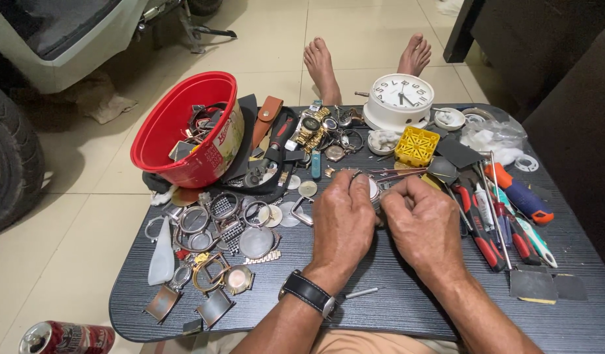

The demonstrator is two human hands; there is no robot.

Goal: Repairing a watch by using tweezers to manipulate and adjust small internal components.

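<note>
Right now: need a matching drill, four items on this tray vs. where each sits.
Things:
1. red bowl
2. white clock
3. yellow grid block
4. drink can

Places:
A. on the floor, near left corner
B. far left of the table, holding watch parts
C. far edge, lying face up
D. just in front of the clock

Pairs: 1-B, 2-C, 3-D, 4-A

Hidden between the knuckles, cut at the edges

Round metal piece mostly covered by left hand and right hand, kind impossible to tell; drink can cropped at bottom edge; tyre cropped at left; parts inside red bowl too small to sort out.
</note>
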